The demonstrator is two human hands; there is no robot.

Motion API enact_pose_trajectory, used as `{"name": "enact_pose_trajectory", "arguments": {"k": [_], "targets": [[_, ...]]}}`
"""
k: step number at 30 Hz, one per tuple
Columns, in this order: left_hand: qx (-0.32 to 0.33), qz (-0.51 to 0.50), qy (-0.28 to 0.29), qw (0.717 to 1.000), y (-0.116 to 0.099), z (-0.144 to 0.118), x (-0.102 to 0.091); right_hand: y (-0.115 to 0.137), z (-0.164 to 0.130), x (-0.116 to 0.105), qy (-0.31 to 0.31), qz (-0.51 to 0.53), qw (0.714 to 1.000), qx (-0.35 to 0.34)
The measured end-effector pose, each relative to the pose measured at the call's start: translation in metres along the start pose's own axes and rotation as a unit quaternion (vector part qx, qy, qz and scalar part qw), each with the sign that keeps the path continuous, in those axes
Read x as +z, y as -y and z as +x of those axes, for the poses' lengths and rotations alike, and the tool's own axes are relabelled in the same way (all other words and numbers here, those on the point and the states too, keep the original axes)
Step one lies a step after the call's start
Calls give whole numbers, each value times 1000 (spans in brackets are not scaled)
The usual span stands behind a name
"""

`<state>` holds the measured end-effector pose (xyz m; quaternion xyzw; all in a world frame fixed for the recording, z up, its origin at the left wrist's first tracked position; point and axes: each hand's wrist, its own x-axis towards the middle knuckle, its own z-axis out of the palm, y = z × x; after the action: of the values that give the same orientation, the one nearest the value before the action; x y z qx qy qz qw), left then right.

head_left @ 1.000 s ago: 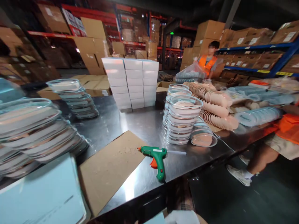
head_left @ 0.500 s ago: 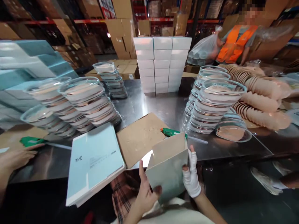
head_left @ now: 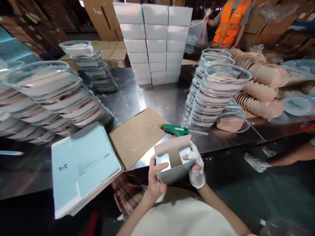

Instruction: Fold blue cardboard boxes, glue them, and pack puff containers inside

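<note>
You've got the carton [head_left: 173, 175] up close in front of your body, just off the near table edge, mouth up so you can see right into it. Both hands are grasping it: your bare left hand [head_left: 156, 178] has the left side, fingers over the folded-in side flap, and your gloved right hand [head_left: 197, 170] mirrors that on the right. My guess is that pinch keeps both flaps tucked, while the tall flap on the far side stands free.

Pale blue flat stack [head_left: 83, 167] sits at the table edge to your left, handy for grabbing I'd say. Just beyond, the cardboard sheet [head_left: 137, 137] has the glue gun [head_left: 176, 129] nosed over its edge, probably so drips miss the steel table [head_left: 123, 77].

Further out, clear tray stacks stand left [head_left: 71, 101] and right [head_left: 209, 105], likely nested to save room. White boxes [head_left: 157, 46] are piled in a neat block behind, with an orange-vested co-worker [head_left: 227, 24] off to the right.
</note>
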<state>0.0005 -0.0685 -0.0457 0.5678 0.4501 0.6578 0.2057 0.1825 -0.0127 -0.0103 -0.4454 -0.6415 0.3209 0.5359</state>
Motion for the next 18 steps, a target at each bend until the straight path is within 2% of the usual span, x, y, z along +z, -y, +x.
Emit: {"name": "enact_pose_trajectory", "arguments": {"k": [2,4,5,6,8,10,12,13,15,16,18], "targets": [[-37,-9,-16,999,-4,-1,0,11,3,6,-67,75,993,59],[-73,7,-65,995,-6,-2,-2,19,4,13,-92,135,982,97],[-72,23,-70,995,-6,-3,-5,21,3,16,-97,166,975,108],[-58,41,-50,996,-5,-4,-10,21,3,18,-95,192,969,120],[-13,78,30,996,-3,-6,-25,18,5,14,-67,200,965,156],[14,109,74,991,0,-8,-44,13,19,4,-2,129,974,187],[0,140,26,990,2,-9,-59,7,45,-7,54,-25,976,208],[-14,153,-5,988,3,-10,-64,5,62,-10,75,-119,964,225],[-30,167,-34,985,5,-10,-69,0,97,-11,110,-270,918,267],[-29,167,-33,985,6,-9,-70,-3,112,-9,126,-293,903,290],[-24,158,-31,987,7,-7,-67,-8,133,-3,143,-235,905,323]]}}
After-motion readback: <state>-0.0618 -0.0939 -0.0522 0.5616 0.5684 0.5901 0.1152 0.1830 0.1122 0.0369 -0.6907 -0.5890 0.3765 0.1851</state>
